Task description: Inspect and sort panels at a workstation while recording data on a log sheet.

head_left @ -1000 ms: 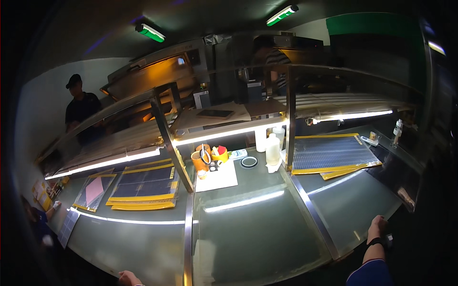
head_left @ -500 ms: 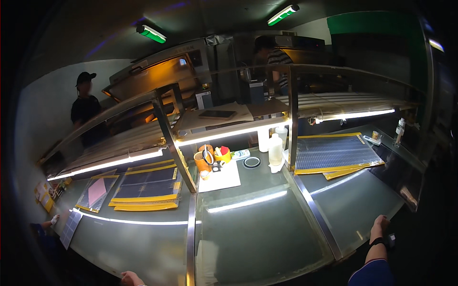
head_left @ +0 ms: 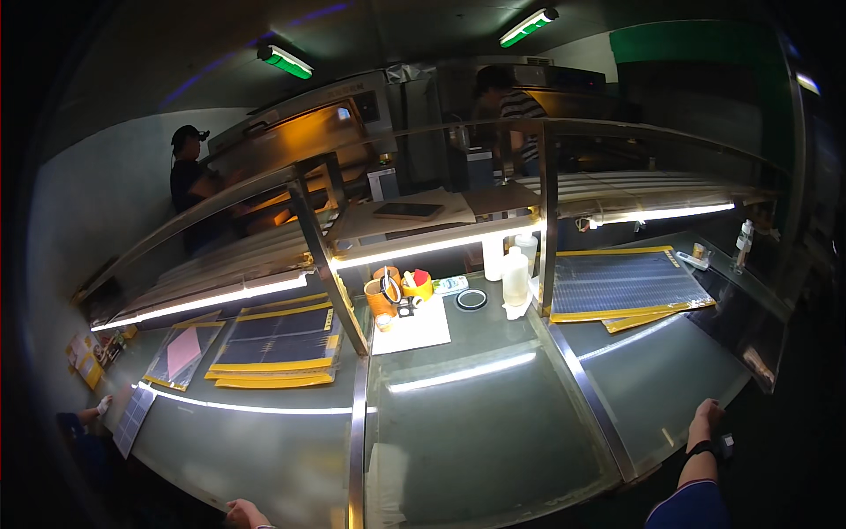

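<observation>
Left hand [head_left: 244,512] now rests on the near edge of the glass worktable [head_left: 476,441], slid a bit rightward; right hand [head_left: 708,414] stays on its right edge. Neither holds anything; finger curl unclear. Orange cup [head_left: 381,298] sits at the table's far side, untouched.

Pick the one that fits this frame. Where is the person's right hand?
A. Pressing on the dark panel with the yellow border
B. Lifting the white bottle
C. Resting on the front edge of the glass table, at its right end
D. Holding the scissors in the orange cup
C: the right hand lies on the rim of the glass table at its right end, far from the orange cup, white bottle and dark panel.
</observation>
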The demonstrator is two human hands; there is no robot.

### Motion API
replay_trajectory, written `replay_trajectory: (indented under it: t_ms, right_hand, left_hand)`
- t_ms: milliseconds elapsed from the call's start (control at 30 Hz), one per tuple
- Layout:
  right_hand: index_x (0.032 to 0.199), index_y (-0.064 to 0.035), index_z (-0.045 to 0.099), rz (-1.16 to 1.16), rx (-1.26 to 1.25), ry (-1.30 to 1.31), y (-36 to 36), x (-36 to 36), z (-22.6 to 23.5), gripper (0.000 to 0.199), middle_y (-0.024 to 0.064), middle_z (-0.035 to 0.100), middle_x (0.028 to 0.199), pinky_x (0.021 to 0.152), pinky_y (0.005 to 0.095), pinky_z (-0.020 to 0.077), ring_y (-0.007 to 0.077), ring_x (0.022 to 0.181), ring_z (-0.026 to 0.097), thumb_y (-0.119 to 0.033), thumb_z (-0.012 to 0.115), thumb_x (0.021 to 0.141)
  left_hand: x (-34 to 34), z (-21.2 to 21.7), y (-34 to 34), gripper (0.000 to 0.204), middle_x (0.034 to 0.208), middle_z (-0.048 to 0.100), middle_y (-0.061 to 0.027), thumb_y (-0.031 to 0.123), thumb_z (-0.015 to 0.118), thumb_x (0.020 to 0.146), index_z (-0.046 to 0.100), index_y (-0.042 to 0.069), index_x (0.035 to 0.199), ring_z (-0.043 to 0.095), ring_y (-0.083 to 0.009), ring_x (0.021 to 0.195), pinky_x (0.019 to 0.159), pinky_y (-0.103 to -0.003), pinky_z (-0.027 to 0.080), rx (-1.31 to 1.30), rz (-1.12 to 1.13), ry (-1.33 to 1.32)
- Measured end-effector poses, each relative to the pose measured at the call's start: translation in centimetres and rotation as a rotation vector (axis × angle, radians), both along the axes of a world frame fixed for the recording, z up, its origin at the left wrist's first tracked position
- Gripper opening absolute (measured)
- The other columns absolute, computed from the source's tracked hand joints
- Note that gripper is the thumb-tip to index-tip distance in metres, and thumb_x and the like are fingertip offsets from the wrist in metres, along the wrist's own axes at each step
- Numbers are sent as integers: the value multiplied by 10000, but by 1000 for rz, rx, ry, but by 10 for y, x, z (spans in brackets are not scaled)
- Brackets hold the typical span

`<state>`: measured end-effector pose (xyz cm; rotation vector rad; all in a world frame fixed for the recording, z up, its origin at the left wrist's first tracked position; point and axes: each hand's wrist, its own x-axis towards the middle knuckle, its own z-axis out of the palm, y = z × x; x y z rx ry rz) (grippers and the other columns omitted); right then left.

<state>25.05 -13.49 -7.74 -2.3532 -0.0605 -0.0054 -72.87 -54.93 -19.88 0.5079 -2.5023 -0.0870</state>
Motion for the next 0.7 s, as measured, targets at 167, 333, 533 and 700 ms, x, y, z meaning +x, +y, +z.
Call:
replay_trajectory:
  t_ms: [167,333,533,700]
  right_hand:
    - [1005,100,592,20,39,55,-1,-4,5,474,293,594,1045,892,480,457,419,991,583,-300,376,869]
    - [1000,104,593,13,64,50,5,14,-13,469,290,596,1046,884,473,462,414,989,587,-291,380,866]
    - [1042,93,557,64,28,79,2,5,-3,476,286,583,1070,893,482,449,415,1018,570,-308,364,875]
    - [999,104,596,-21,26,7,1,13,-10,470,296,593,1047,886,472,459,414,1000,582,-289,376,867]
  left_hand:
    - [5,5,-3,312,838,614,-77,317,395,829,583,69,848,599,-200,740,622,-318,470,-14,6,-2]
    - [6,6,-2,300,816,614,-72,307,396,830,586,74,828,598,-198,723,611,-319,469,-28,-4,0]
    - [15,12,-2,289,790,614,-67,294,396,830,589,80,804,597,-195,704,598,-319,468,-58,-2,1]
    - [28,29,11,282,768,614,-62,283,397,831,592,85,783,596,-193,688,588,-320,468,-143,-36,7]
